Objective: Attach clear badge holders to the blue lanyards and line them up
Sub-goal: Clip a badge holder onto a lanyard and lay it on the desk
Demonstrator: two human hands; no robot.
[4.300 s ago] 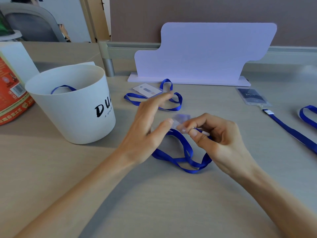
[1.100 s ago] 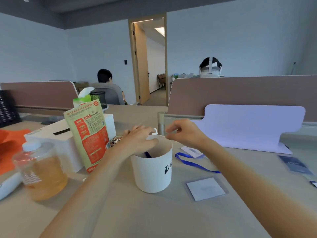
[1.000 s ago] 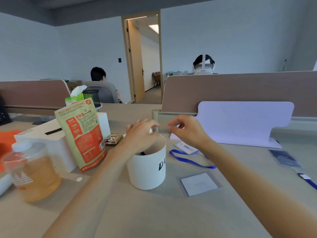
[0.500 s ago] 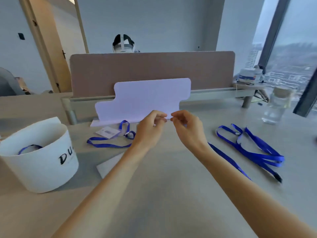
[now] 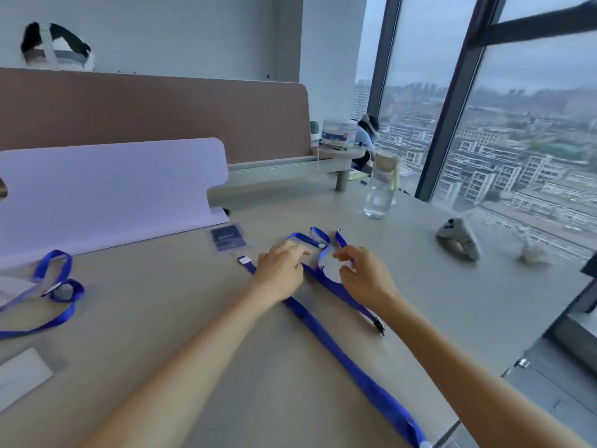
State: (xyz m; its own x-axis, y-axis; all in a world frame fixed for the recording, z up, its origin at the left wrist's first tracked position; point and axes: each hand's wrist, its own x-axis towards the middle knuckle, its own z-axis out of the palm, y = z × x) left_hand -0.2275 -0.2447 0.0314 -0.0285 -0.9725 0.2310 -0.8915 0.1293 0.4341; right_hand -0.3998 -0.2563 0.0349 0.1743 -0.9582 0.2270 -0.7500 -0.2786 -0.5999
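**Badge job roughly a third done, nothing lined up**

Desk (image 5: 200, 334) first: it carries all the task stuff, with a lilac board (image 5: 106, 189) standing at the back.

Long lanyard (image 5: 355, 370) runs diagonally from the near right edge up to its white end tab (image 5: 244, 260). That tab sits just against a carded holder (image 5: 227, 238). I'd count this one as attached, though the join is blurry.

Second lanyard (image 5: 342, 291) is looped under your hands. Its black clip (image 5: 378, 325) lies bare on the desk, apart from any holder, so this one is not attached.

Left lanyard (image 5: 58, 286) is curled near the left edge. Something clear lies at its end, but I cannot tell whether it is joined.

Your left hand (image 5: 281, 270) has its fingers stretched forward and resting on the second lanyard's loop, gripping nothing. Your right hand (image 5: 365, 273) has curled fingers and looks to pinch the clear badge holder (image 5: 332, 270). That holder lies between your hands on the loop. It is blurred, so take the grip as my read.

A spare holder (image 5: 22, 373) with a white card sits loose at the lower left.

What's left, as I judge it:
- Bring the black clip to the clear badge holder.
- Deal with the left lanyard.
- Straighten all three lanyards into a row, since they lie at different angles now.
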